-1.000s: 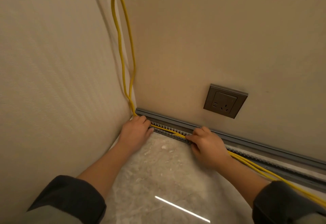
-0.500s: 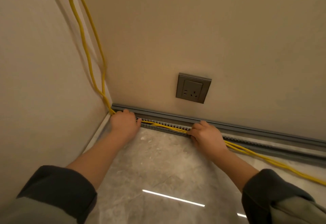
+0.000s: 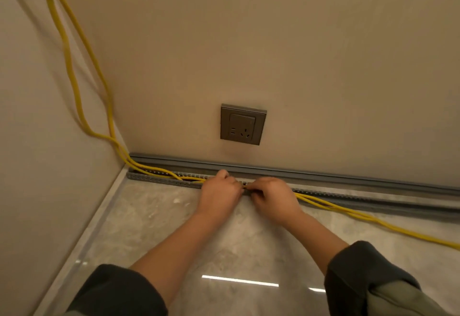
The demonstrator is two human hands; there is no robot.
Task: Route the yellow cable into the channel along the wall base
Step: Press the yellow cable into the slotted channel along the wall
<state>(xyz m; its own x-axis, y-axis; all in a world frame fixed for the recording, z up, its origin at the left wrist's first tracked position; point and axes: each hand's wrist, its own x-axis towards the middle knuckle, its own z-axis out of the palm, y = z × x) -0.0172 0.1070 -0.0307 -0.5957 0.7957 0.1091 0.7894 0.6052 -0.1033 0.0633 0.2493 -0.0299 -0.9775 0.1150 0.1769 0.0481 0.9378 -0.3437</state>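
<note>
Room corner. Back wall is plain beige and smooth. Left wall is a paler beige and meets it at a vertical corner. Grey square wall socket sits flush on the back wall, low, well right of the corner. Floor is glossy grey-beige marble-look tile with pale veining. Lighter border strip runs along the floor's left edge. Thin bright light reflection on the floor's near part, a shorter one just right of it. Lighting is warm and dim.
</note>
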